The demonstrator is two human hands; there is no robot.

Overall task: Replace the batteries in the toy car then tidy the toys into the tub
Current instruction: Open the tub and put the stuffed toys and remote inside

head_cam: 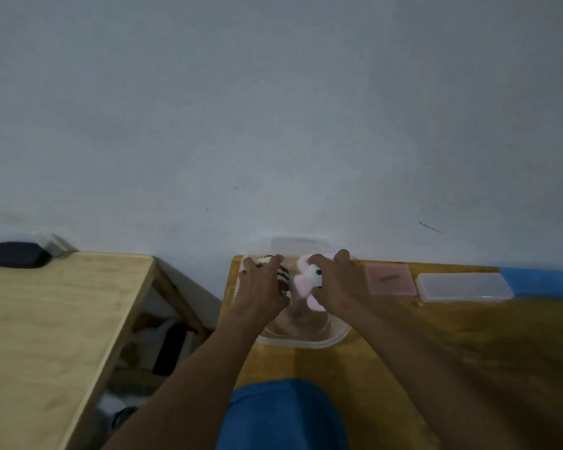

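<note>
A clear plastic tub (306,341) stands on the wooden table against the wall. Both my hands are over it. My left hand (262,284) grips a small striped plush toy (282,273), cream with dark bands and a bit of red on top. My right hand (337,282) grips a pink and white plush toy (307,282) with a dark eye. The two toys hang side by side above the tub's inside. No toy car or batteries show in this view.
A pink flat case (389,279) and a clear flat case (463,286) lie to the right of the tub. Another light wooden table (46,319) stands at left, with a dark pouch (15,254) on its far corner. Blue cloth (283,414) shows at bottom centre.
</note>
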